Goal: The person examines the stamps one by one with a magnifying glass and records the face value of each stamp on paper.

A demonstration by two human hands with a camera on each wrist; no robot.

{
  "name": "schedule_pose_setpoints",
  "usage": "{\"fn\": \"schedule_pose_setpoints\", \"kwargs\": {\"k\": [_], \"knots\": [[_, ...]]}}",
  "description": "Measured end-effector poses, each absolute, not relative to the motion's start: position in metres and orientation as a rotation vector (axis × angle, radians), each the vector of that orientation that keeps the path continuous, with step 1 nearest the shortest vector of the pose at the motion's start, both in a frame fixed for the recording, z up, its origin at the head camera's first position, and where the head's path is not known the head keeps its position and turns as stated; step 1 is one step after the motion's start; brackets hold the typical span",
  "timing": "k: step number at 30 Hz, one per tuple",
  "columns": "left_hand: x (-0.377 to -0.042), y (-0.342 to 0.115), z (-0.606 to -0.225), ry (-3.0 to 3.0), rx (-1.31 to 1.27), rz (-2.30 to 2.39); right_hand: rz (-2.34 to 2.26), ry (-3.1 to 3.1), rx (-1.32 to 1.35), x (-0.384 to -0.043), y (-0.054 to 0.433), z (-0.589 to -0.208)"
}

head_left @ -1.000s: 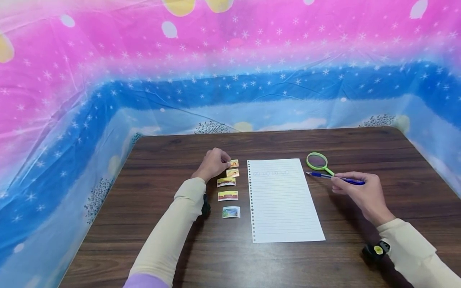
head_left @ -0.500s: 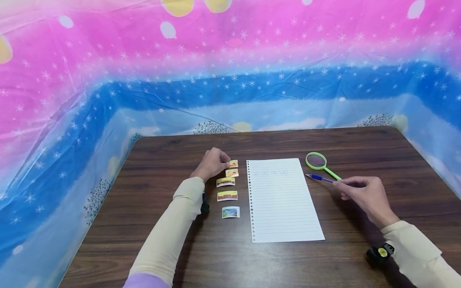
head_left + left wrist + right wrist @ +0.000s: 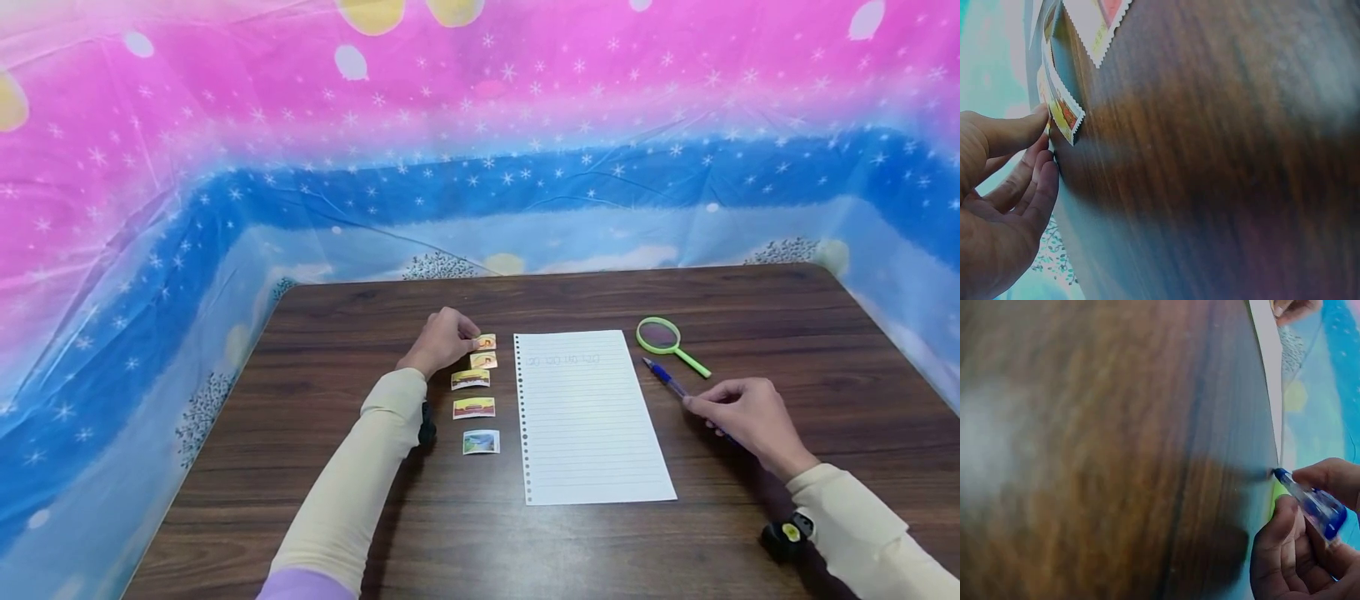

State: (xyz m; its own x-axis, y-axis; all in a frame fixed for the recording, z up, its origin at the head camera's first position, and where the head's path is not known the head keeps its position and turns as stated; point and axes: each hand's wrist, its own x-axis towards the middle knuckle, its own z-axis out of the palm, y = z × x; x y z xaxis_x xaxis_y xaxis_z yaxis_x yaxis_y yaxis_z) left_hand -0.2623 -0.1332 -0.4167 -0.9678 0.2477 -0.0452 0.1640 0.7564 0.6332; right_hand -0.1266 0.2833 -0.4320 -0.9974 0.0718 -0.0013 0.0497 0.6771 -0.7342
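Note:
My left hand [image 3: 444,343] pinches the left edge of the farthest postage stamp [image 3: 487,342], which is yellow and orange. In the left wrist view, the thumb and fingertips [image 3: 1038,119] meet at a stamp with a perforated edge. Below it in a column lie a similar stamp [image 3: 483,361], two red-and-yellow stamps [image 3: 474,408] and a blue-green landscape stamp [image 3: 481,442]. My right hand [image 3: 750,417] holds a blue ballpoint pen [image 3: 662,372] between thumb and fingers, tip pointing to the far left, right of the paper. The pen's rear part is mostly hidden by the hand.
A lined sheet [image 3: 596,433] with punched holes and a faint written line lies between the hands. Just beyond the pen is a green magnifying glass [image 3: 690,362]. The dark wooden table [image 3: 262,467] ends at a patterned cloth [image 3: 480,183].
My right hand has moved slightly toward me and turned the pen, which now slants more steeply, away from the magnifying glass handle. The left hand stays at the farthest stamp.

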Motion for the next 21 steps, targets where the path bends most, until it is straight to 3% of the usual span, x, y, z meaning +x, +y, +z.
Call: {"fn": "schedule_pose_setpoints", "kwargs": {"k": [21], "knots": [[-0.2617,-0.1329,-0.4161,2.825,0.316,1.008,1.132,-3.017,-0.001,-0.1304,0.2750,-0.4296]]}}
